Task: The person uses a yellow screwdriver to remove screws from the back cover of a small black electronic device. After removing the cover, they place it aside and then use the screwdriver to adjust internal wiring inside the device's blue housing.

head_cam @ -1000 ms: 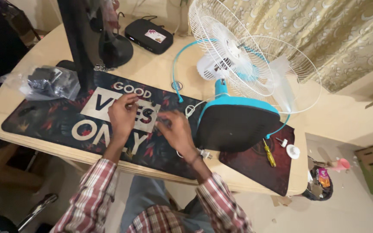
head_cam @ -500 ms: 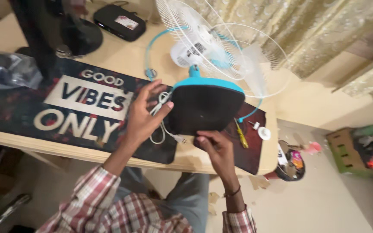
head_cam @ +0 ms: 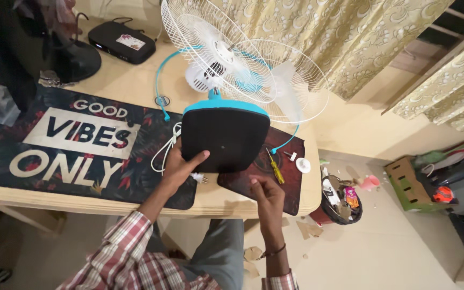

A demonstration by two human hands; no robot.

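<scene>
The right hand [head_cam: 267, 196] hovers at the bench's [head_cam: 135, 86] near edge, fingers pinched narrow together; whether it holds some small part I cannot tell. Just beyond, the left hand [head_cam: 181, 166] spreads wide against the near left side of the fan base [head_cam: 225, 139], steadying it. The step looks like work on the underside of a fan [head_cam: 226, 59] lying on its side (a judgement only), and a next move would call for the left hand keeping the base steady while the right comes to it. The base is a black rounded panel with a blue rim. A white cord [head_cam: 167, 147] loops at its left, a screwdriver [head_cam: 275, 169] lies to its right. Further back spread the white grilles, one apparently detached.
</scene>
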